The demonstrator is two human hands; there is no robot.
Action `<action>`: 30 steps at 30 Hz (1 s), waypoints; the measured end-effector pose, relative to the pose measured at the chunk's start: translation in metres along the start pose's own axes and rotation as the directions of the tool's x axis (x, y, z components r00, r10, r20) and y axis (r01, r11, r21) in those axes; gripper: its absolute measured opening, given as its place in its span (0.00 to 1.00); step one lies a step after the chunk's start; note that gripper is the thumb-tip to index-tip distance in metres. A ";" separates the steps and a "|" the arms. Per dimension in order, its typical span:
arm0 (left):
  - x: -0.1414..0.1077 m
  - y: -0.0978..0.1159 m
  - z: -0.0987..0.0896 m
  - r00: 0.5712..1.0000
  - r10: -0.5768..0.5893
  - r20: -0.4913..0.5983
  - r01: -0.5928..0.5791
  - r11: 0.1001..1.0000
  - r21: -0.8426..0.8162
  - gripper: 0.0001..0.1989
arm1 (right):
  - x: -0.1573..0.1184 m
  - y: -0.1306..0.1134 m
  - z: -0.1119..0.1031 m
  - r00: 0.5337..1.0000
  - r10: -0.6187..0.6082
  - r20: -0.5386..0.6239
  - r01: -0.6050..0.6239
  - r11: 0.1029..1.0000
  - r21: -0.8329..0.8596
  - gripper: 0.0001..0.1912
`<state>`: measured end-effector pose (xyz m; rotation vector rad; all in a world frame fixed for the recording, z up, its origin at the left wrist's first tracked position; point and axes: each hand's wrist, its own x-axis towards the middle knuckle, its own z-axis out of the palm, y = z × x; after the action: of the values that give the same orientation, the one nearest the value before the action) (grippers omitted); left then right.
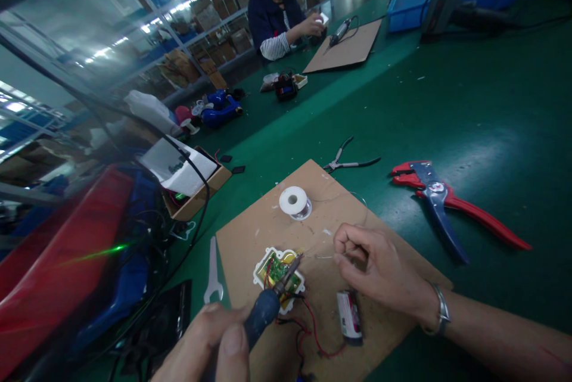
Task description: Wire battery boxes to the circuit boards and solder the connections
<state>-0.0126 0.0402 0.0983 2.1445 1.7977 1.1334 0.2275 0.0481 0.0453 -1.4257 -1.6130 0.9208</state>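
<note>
Left grip (203,343) clasps a soldering iron (263,313), tip seemingly touching the circuit board (276,272); right grip (379,266) pinches thin solder wire (322,257).

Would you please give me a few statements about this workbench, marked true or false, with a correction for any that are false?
The left hand grips a blue-handled soldering iron: true.
The right hand holds the red wire strippers: false; they lie on the green mat, and the hand pinches a thin wire.
A spool of solder sits on the cardboard sheet: true.
The battery lies off the cardboard sheet: false; it lies on it.
</note>
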 end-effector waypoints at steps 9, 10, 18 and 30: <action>0.001 -0.009 0.006 0.992 -0.077 0.097 0.072 0.996 0.048 0.23 | 0.001 -0.001 0.000 1.000 0.021 0.014 -0.021 1.000 0.003 0.05; 0.001 -0.008 0.006 0.991 -0.086 0.104 0.081 0.995 0.055 0.23 | 0.001 -0.001 0.000 1.000 0.021 0.013 -0.021 1.000 0.003 0.05; 0.004 -0.007 0.006 0.981 -0.142 0.132 0.128 0.986 0.106 0.25 | 0.002 0.000 0.000 1.000 0.025 0.013 -0.025 1.000 0.000 0.04; 0.005 -0.006 0.007 0.978 -0.156 0.141 0.143 0.985 0.095 0.26 | 0.001 0.001 0.000 1.000 0.023 0.015 -0.023 1.000 0.000 0.04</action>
<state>-0.0131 0.0488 0.0923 2.0357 1.9329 0.8561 0.2274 0.0490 0.0447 -1.4432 -1.6112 0.9469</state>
